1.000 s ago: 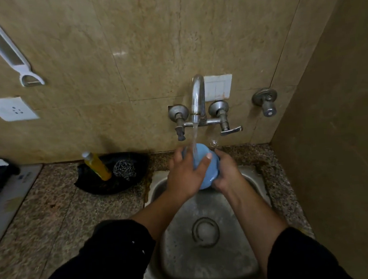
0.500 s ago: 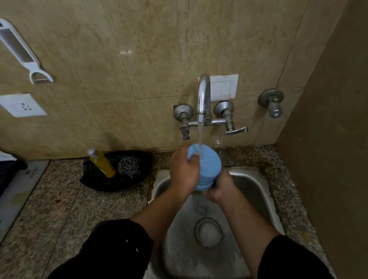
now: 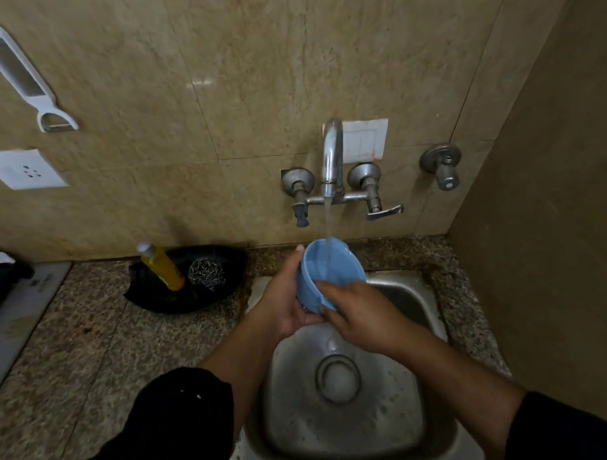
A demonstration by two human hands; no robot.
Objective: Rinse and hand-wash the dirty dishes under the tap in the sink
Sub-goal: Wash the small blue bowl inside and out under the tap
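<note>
A small blue bowl (image 3: pixel 329 269) is held mouth-up under the tap (image 3: pixel 331 155), and the running water falls into it. My left hand (image 3: pixel 283 305) cups the bowl from the left and underneath, fingers curled round its wall. My right hand (image 3: pixel 360 311) grips the near rim from the right, its fingers over the edge. Both hands hover above the back of the steel sink (image 3: pixel 345 391), whose basin holds only the round drain (image 3: pixel 337 377).
A black tray (image 3: pixel 175 296) on the granite counter left of the sink holds a yellow soap bottle (image 3: pixel 162 267) and a steel scrubber (image 3: pixel 206 274). A white peeler (image 3: pixel 20 76) hangs on the tiled wall. A brown side wall closes the right.
The bowl has been turned from bottom-up to mouth-up under the stream. My right hand moved from beneath it onto the near rim.
</note>
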